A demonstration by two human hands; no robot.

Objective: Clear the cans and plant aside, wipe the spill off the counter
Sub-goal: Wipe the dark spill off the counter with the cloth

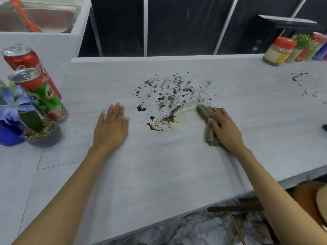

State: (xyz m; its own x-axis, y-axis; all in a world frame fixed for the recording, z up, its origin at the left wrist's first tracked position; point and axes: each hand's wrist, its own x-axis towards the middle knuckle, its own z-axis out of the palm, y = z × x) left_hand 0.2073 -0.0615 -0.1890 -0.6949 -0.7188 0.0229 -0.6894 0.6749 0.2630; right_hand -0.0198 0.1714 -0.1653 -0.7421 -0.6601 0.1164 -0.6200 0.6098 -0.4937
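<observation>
The right hand is pressing a folded brown cloth flat onto the counter; its fingers are lying spread over the top of the cloth, pinning it down rather than pinching it. The left hand is resting palm-down on the bare counter, fingers straight and close together, holding nothing and seemingly bracing the body.

The spill, a scatter of dark drops and brown smears, is sitting between the two hands and mostly beyond them. From the right fingertips the bulk of it is lying at about ten to eleven o'clock, with the cloth's far edge touching the pale, smeared band at the spill's near right side. From the left fingertips it is lying at about one to two o'clock, just beside them but apart.

To wipe well, I judge the cloth should be travelling toward nine o'clock with steady downward pressure, gathering the drops inward instead of spreading them, and being refolded to a clean face once soaked. The thick blobs near the left hand probably need a dabbing lift first.

The cans and the plant are standing together at the far left, at about nine o'clock from the left hand, well apart from the spill. A smaller splatter is showing at the far right.
</observation>
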